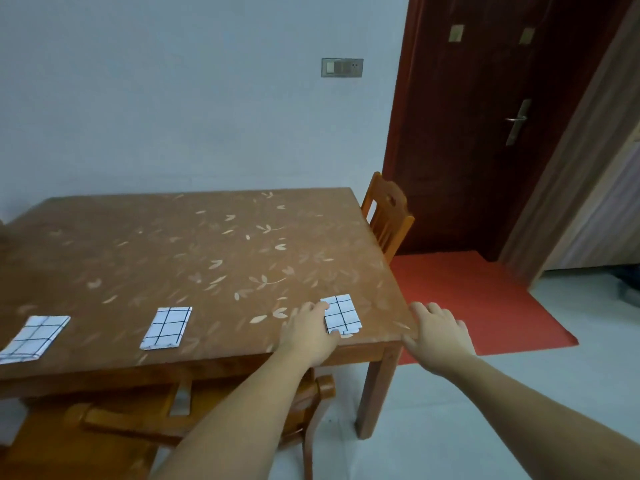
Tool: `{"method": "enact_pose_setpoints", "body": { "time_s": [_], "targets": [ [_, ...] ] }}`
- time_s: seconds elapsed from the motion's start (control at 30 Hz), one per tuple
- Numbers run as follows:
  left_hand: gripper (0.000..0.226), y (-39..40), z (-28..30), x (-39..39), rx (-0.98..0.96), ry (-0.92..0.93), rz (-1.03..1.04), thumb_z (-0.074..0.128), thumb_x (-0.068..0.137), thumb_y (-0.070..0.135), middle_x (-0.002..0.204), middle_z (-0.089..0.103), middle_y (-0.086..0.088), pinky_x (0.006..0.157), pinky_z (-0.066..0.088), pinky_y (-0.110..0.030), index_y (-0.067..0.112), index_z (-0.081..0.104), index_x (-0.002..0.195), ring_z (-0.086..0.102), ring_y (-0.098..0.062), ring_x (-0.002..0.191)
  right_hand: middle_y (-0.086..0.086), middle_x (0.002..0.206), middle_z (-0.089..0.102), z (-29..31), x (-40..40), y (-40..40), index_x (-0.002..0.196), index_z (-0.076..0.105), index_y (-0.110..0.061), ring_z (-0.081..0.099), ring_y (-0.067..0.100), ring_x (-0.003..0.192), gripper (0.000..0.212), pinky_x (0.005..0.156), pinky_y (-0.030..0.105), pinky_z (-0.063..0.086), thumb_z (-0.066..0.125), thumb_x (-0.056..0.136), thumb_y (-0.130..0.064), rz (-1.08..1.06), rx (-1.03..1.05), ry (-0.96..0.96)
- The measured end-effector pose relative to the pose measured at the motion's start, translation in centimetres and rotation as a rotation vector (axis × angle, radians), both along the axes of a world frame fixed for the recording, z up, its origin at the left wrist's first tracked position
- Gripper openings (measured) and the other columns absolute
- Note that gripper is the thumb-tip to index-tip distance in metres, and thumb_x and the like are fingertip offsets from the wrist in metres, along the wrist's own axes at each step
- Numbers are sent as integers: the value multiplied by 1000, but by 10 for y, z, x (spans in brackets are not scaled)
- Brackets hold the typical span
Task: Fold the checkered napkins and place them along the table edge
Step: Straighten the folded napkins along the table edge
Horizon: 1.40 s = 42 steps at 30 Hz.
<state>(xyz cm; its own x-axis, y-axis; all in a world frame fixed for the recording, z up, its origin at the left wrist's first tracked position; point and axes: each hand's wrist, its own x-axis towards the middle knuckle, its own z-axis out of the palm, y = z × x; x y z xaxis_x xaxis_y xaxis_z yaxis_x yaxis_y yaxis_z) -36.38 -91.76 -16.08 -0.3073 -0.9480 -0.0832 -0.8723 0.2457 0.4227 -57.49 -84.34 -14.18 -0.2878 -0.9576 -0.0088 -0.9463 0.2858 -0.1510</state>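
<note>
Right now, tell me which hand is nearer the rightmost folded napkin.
Left. The left hand touches the rightmost napkin along its left edge; the right hand rests apart at the table corner.

— Is any lettering, label, brand or number showing anywhere?
— None that I am reading: the folded white napkins with dark grid lines point(341, 314) are carrying only their check pattern, and the grey wall switch plate point(342, 67) is showing no legible marking.
</note>
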Motion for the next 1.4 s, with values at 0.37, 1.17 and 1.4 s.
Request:
{"method": "enact_pose_setpoints", "body": {
  "time_s": [0.37,1.17,1.4],
  "targets": [
    [48,-96,-31,-36,103,-8,171,57,89,28,131,53,0,89,42,-35,30,46,135,51,-24,119,4,132,48,-38,-43,-133,132,45,-19,45,26,123,51,96,41,37,45,91,-49,168,238,-23],
    [4,-161,-127,-76,609,389,878,60,90,12,89,66,-5,69,59,-29,12,64,90,65,-20,85,8,78,70,-149,-24,-245,75,68,-11,69,23,72,9,55,33,60,70,83,-6,-162,525,-1100],
    [10,-172,-99,-3,554,664,836,55,95,12,103,65,-8,67,58,-29,13,60,104,65,-24,94,0,86,74,-136,43,-258,91,70,-17,71,16,75,9,61,29,57,72,83,-21,-74,430,-1129]
  ]
}}
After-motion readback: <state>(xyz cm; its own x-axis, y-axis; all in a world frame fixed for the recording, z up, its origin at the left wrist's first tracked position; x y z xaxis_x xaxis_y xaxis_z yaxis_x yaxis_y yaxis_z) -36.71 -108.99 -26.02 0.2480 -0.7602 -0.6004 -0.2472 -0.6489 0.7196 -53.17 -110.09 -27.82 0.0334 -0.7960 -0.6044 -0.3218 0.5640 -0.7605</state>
